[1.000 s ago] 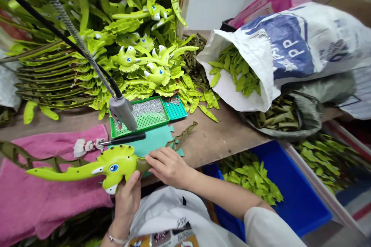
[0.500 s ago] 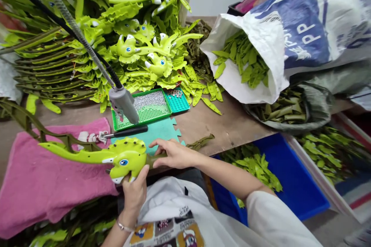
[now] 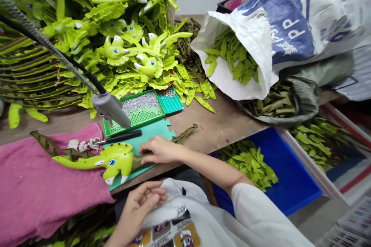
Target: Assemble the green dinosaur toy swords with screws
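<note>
A lime-green plastic dinosaur toy part (image 3: 117,162) with horns and a blue eye lies across the teal foam mat and the pink cloth. A dark olive plastic strip (image 3: 56,150) runs behind it, and its near end shows at the right of the head. Around that olive end are the thumb and fingers of my right hand (image 3: 162,150). My left hand (image 3: 145,204) is off the toy, in front of my shirt, fingers loosely bent and apart with nothing in them. Just beyond the toy is a black-handled tool (image 3: 124,137); above hangs a grey electric screwdriver (image 3: 111,110).
A green tray (image 3: 108,125) of small metal screws stands beside a teal tray (image 3: 171,106) of small round pieces. Lime dinosaur parts (image 3: 116,50) are piled at the back left. At right are a white sack (image 3: 292,31) of green pieces and a blue bin (image 3: 292,177).
The dinosaur part has been lowered onto the mat and cloth. My left hand has let go of it and drawn back toward my body; my right hand stays at the olive end.
</note>
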Demonstrator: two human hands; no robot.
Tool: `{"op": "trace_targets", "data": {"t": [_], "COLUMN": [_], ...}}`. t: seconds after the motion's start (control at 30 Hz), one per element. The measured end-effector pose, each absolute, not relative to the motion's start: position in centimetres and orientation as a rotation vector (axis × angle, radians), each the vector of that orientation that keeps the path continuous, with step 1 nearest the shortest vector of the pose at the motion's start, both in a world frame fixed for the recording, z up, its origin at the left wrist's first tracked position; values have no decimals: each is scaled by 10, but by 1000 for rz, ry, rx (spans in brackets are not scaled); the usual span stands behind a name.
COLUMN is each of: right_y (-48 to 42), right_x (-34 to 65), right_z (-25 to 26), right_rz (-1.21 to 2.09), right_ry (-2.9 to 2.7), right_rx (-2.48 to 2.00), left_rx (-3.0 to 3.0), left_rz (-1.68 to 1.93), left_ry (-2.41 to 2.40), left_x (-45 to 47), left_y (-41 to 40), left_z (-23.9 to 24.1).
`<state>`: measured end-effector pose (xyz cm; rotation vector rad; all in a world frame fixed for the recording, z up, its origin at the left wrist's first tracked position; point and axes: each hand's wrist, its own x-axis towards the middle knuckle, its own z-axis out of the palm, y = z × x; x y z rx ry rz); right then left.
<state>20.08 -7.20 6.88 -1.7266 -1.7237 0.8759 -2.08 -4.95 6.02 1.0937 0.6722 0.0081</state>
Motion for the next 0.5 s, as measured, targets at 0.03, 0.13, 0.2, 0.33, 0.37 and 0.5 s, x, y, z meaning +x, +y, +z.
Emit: {"op": "trace_targets", "data": {"t": [0.03, 0.13, 0.2, 0.33, 0.37, 0.5], "right_y": [-78, -108, -134, -182, -191, -207], "right_x": [207, 245, 286, 360, 370, 370], "right_z": [71, 71, 62, 30, 22, 10], "right_rz": [757, 359, 33, -272, -250, -249], "right_ry": [-1678, -1310, -967, -482, -452, -446], "right_rx": [-1745, -1858, -2045, -2445, -2468, -2293], "left_rx": [1345, 2025, 2369, 2787, 2846, 3008], "left_rz": [125, 460, 451, 212, 162, 84], "left_ry": [615, 384, 252, 163, 155, 183], "left_x": [-17, 6, 24, 47, 49, 46], "left_y": [-44, -20, -4, 11, 12, 9], "left_z": [63, 66, 64, 57, 57, 65]}}
